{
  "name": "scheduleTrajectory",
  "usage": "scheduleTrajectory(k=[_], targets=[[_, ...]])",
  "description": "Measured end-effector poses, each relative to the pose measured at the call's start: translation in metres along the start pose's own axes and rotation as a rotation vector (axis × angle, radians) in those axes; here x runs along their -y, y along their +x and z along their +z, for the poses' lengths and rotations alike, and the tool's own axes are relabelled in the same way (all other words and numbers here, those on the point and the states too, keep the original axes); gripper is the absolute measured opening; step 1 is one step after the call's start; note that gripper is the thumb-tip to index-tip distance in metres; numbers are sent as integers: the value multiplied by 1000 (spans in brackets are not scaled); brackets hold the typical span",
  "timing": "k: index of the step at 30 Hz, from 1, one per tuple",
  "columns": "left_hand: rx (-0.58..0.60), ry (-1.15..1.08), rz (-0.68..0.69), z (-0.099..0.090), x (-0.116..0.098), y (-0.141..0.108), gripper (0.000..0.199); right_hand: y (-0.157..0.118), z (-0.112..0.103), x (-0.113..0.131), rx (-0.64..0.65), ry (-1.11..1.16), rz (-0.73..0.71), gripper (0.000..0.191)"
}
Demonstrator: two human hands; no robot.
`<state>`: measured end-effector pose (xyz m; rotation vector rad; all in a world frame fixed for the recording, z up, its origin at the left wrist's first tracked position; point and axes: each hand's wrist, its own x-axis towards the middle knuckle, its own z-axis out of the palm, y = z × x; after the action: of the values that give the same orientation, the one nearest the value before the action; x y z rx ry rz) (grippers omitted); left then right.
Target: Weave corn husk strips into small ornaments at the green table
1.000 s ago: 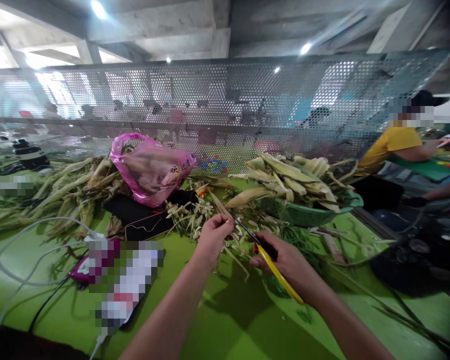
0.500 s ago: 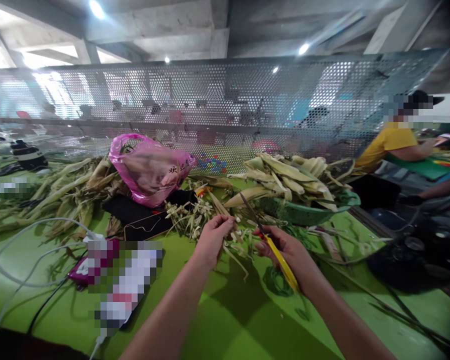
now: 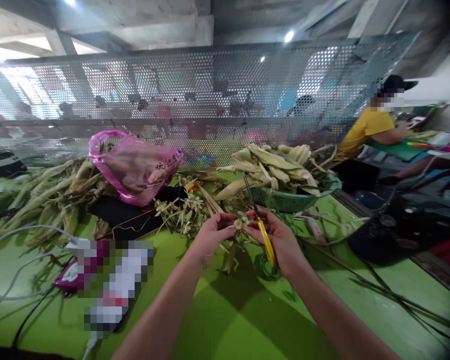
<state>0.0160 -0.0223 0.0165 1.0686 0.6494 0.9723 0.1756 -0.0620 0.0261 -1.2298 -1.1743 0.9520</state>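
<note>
My left hand (image 3: pixel 212 236) is closed in a pinch on a small pale corn-husk flower (image 3: pixel 242 223). My right hand (image 3: pixel 283 242) is wrapped round yellow-handled scissors (image 3: pixel 266 241), whose dark blades point up and away from me. The tips of its thumb and fingers also meet the husk flower from the right. Under the hands hangs a loose strip of husk (image 3: pixel 230 257). Just behind the left hand lies a heap of small husk flowers on stems (image 3: pixel 185 212). A coil of green string (image 3: pixel 266 267) rests on the table below the right hand.
A green basket (image 3: pixel 296 200) of dry corn husks (image 3: pixel 275 167) stands behind. To its left are a pink plastic bag (image 3: pixel 135 167) and more husks (image 3: pixel 52 192). A purple power strip (image 3: pixel 69 277) with cables lies front left. A person in yellow (image 3: pixel 367 130) sits at right.
My right hand has come in to the left, so both hands now meet at the husk flower. The scissors have turned more upright. The whole view has swung to the right.
</note>
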Motion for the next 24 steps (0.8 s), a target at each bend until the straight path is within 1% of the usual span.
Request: scheduleTrajectory(k=[2,6,9,12,15,18,21,24], targets=[[-16,25,-16,0,-1,0,36,-1,0,2,-23,2,1,47],[-27,124,-61,-2,-1,0,27,-3,1,7,-45,38,6,47],[-9,86,-98,-4,-1,-1,28,-4,1,8,-53,48,-2,48],[10,63,-84,-6,-2,-1,26,-4,1,8,-53,59,-2,47],[12,108,-55,-6,-1,0,24,-4,0,7,-48,76,0,47],[-1,233,7,-5,-1,1,23,-3,-1,7,-53,77,-13,46],[-6,393,71,-6,2,2,18,-3,-2,7,-65,59,-22,45],[-21,518,82,-9,6,5,16,-3,-1,7,-65,22,-42,46]])
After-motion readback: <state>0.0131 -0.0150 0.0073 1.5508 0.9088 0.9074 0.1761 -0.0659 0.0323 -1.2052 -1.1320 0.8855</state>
